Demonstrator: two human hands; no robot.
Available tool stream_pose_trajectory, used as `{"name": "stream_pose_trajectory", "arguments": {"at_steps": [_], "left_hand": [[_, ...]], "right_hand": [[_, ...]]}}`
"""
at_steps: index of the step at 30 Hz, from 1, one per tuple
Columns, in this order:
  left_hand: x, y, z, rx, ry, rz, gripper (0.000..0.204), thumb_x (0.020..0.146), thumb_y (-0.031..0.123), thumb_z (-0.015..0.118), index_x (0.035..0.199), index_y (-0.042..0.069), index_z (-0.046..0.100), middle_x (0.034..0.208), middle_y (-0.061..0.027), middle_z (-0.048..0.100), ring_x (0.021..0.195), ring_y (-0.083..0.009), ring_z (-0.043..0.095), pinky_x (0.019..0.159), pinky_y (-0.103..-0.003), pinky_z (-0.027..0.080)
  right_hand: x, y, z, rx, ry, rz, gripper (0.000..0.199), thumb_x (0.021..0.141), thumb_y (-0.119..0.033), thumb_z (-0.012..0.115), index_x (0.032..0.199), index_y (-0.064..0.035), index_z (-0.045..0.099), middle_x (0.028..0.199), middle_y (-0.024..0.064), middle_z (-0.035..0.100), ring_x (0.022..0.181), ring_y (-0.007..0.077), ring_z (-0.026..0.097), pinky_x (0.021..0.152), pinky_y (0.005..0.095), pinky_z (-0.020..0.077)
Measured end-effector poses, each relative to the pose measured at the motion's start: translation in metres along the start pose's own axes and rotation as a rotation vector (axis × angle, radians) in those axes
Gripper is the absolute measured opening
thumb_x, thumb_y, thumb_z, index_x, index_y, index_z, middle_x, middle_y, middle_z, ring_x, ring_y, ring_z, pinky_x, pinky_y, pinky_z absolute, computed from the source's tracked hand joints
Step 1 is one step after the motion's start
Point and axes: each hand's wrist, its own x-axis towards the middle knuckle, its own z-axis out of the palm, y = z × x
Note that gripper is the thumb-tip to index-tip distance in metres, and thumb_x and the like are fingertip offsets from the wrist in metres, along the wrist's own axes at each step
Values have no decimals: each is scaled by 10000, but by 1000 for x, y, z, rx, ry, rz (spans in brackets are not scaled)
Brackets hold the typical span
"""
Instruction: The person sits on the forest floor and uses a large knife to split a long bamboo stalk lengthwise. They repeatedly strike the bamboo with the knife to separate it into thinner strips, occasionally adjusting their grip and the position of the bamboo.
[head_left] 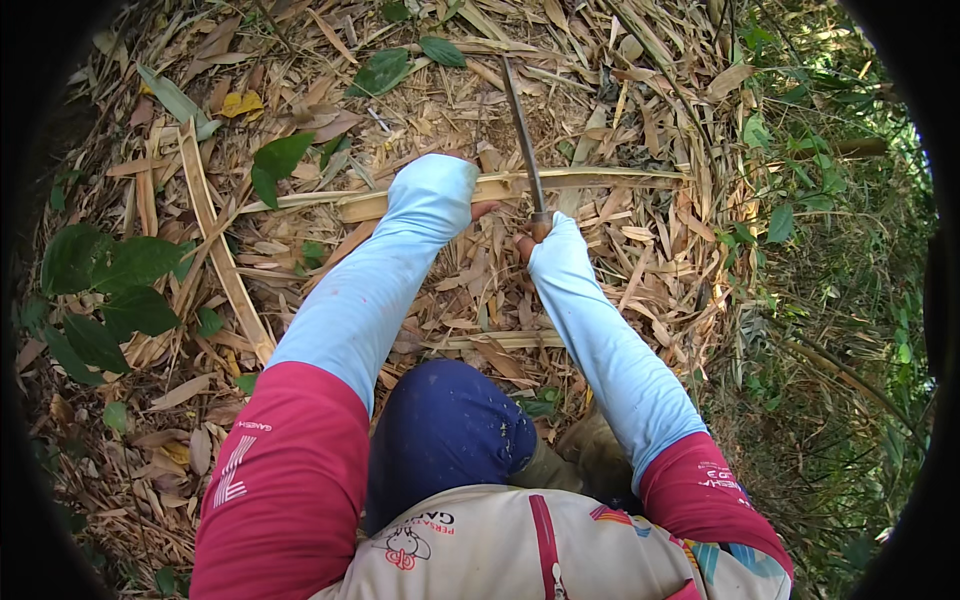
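Left hand [470, 205] grip closed on split bamboo strip [560, 181], lying crosswise at 12 o'clock on the leaf litter [420, 110]. Right hand [535, 240] grip closed on long knife [522, 125], blade across the strip.

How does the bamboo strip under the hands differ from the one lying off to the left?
The held strip lies crosswise, pressed by the left hand; the loose strip runs lengthwise, untouched. The held strip meets the blade that the right hand grips; nothing meets the loose strip. The held strip looks narrower and the loose strip broader. Both are pale, split bamboo on dry leaves.
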Motion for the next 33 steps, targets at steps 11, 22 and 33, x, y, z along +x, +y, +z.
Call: {"name": "stream_pose_trajectory", "arguments": {"at_steps": [11,22,33], "left_hand": [[7,1,1,-5,-76,14,589,757,609,751,996,72,713,946,-156,704,913,-358,680,807,-431,547],[3,0,2,10,-84,-6,586,770,597,742,1030,73,706,1018,-152,692,961,-341,674,826,-428,542],[2,-4,13,-4,-23,16,581,761,609,736,961,64,709,927,-155,695,887,-360,676,776,-441,545]], "right_hand": [[7,22,31,-65,73,70,240,815,-92,721,1003,-31,585,776,68,639,664,165,590,615,327,487],[-29,-28,-8,471,279,-325,262,842,-82,699,1039,-40,530,772,84,613,598,173,606,543,357,501],[-37,-40,-18,461,189,-172,226,826,-111,724,980,-49,571,717,39,586,642,146,556,615,310,460]]}}
